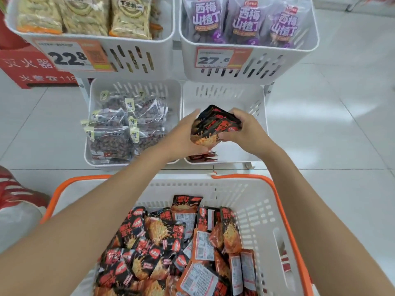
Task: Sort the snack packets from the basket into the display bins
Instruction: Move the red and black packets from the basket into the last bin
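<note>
Two bare forearms reach forward from the lower corners and draw together near the centre. The left hand (181,135) cups a small bundle of snack packets (215,127) from its left side, fingers running up along it and thumb underneath. The right hand (248,131) grips the same bundle from the right, fingers curled over its top edge, thumb against its front.
</note>
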The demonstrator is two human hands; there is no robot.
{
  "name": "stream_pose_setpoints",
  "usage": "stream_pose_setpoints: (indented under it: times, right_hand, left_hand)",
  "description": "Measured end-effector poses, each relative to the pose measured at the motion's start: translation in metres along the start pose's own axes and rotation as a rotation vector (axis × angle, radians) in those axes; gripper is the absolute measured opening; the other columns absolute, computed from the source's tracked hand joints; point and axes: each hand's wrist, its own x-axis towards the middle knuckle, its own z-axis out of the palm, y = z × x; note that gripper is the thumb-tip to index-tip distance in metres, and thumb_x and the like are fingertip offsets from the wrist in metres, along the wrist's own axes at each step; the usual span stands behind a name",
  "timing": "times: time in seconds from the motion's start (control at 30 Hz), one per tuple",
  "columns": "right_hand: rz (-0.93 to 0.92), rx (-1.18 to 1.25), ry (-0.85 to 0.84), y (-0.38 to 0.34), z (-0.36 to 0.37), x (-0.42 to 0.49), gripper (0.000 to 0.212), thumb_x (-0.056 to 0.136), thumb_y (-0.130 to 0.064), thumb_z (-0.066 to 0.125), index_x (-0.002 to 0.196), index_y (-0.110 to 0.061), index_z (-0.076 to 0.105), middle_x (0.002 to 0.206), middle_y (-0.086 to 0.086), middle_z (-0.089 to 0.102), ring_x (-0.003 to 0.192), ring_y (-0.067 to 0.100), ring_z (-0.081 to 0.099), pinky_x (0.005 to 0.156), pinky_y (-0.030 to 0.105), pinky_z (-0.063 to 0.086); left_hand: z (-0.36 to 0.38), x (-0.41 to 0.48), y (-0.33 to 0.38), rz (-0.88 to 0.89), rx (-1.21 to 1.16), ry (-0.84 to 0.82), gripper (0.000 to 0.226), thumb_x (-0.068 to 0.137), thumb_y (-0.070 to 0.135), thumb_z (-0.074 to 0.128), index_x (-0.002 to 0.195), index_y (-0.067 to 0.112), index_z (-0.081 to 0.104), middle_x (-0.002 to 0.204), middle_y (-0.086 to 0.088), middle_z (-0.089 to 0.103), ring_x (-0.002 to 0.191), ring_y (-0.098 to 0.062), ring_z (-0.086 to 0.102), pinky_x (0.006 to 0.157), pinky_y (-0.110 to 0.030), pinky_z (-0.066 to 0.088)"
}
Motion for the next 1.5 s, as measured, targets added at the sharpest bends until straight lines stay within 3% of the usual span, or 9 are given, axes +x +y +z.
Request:
stream_pose_setpoints:
  times: [0.23, 0.4, 0.5, 0.6, 0.8, 0.97, 1.2, 1.37, 1.5]
  right_hand:
    - [-0.062, -0.222, 0.060, 0.076, 0.023, 0.033, 0.021, 0.079, 0.007, 0.069, 0.091, -0.006, 0.059, 0.088, 0.003, 0.064, 0.092, 0.028, 0.064, 0.083, 0.033, 0.048]
    - [0.225, -0.142, -0.441, 0.091, 0.035, 0.045, 0.039, 0.076, 0.005, 0.070, 0.103, -0.021, 0.058, 0.118, 0.004, 0.057, 0.121, 0.024, 0.052, 0.102, 0.034, 0.043]
    - [0.429, 0.038, -0.569, 0.079, 0.028, 0.050, 0.069, 0.082, -0.021, 0.077, 0.140, -0.034, 0.043, 0.140, -0.004, 0.038, 0.126, 0.014, 0.038, 0.104, 0.028, 0.032]
    - [0.368, -0.101, -0.601, 0.079, 0.048, 0.053, 0.089, 0.080, -0.032, 0.080, 0.152, -0.032, 0.027, 0.153, -0.010, 0.027, 0.137, 0.011, 0.030, 0.114, 0.030, 0.026]
    - [0.423, -0.045, -0.499, 0.081, 0.047, 0.052, 0.093, 0.077, -0.025, 0.083, 0.151, -0.028, 0.027, 0.148, -0.008, 0.031, 0.134, 0.012, 0.035, 0.108, 0.025, 0.029]
    - [0.536, 0.268, -0.537, 0.081, 0.059, 0.053, 0.101, 0.073, -0.011, 0.084, 0.152, -0.024, 0.022, 0.139, -0.004, 0.044, 0.125, 0.019, 0.052, 0.112, 0.038, 0.039]
    - [0.324, -0.174, -0.226, 0.053, 0.055, 0.027, 0.082, 0.076, -0.031, 0.083, 0.146, -0.028, 0.040, 0.158, 0.003, 0.021, 0.147, 0.015, 0.018, 0.117, 0.031, 0.018]
    - [0.032, -0.165, 0.174, 0.001, 0.070, -0.036, 0.040, 0.077, -0.017, 0.077, 0.115, -0.020, 0.063, 0.114, -0.004, 0.057, 0.089, 0.013, 0.060, 0.079, 0.028, 0.051]
    - [0.013, -0.154, 0.051, -0.022, 0.100, -0.107, 0.028, 0.081, -0.016, 0.076, 0.108, -0.016, 0.066, 0.104, -0.004, 0.063, 0.072, 0.007, 0.059, 0.068, 0.019, 0.049]
  left_hand:
    - [0.009, -0.004, -0.045, -0.145, 0.214, -0.100, 0.113, 0.086, 0.030, 0.075, 0.157, 0.020, -0.012, 0.164, 0.006, -0.013, 0.150, -0.009, -0.002, 0.116, -0.021, 0.007]
    - [0.021, -0.004, -0.063, -0.181, 0.171, -0.115, 0.117, 0.088, 0.018, 0.073, 0.152, 0.027, -0.025, 0.156, 0.015, -0.034, 0.122, 0.007, 0.032, 0.086, -0.002, 0.033]
    - [0.022, -0.004, -0.067, -0.204, 0.129, -0.072, 0.117, 0.089, 0.020, 0.072, 0.151, 0.028, -0.028, 0.165, 0.001, -0.012, 0.148, -0.013, 0.016, 0.106, -0.013, 0.031]
    - [0.021, -0.003, -0.065, -0.234, 0.126, -0.071, 0.114, 0.092, 0.026, 0.068, 0.149, 0.025, -0.031, 0.140, -0.009, 0.051, 0.094, -0.014, 0.060, 0.070, -0.009, 0.044]
    - [0.020, -0.003, -0.068, -0.237, 0.107, -0.063, 0.109, 0.091, 0.030, 0.068, 0.154, 0.023, -0.021, 0.165, 0.004, 0.002, 0.142, -0.015, 0.034, 0.102, -0.016, 0.029]
    - [0.022, 0.000, -0.071, -0.243, 0.097, -0.039, 0.109, 0.091, 0.029, 0.069, 0.155, 0.022, -0.018, 0.165, 0.002, -0.003, 0.148, -0.019, 0.023, 0.110, -0.021, 0.025]
    - [0.012, -0.018, -0.051, -0.227, 0.110, -0.009, 0.092, 0.093, 0.028, 0.067, 0.158, 0.019, 0.004, 0.153, -0.008, 0.040, 0.133, -0.024, 0.047, 0.099, -0.027, 0.040]
    - [0.001, -0.070, -0.036, -0.083, 0.125, 0.242, 0.048, 0.092, 0.020, 0.068, 0.138, 0.015, 0.054, 0.122, -0.002, 0.064, 0.104, -0.015, 0.061, 0.093, -0.032, 0.050]
    - [0.005, -0.126, -0.043, 0.014, 0.179, 0.289, 0.031, 0.089, 0.020, 0.071, 0.119, 0.020, 0.065, 0.100, 0.009, 0.065, 0.079, -0.008, 0.060, 0.075, -0.028, 0.051]
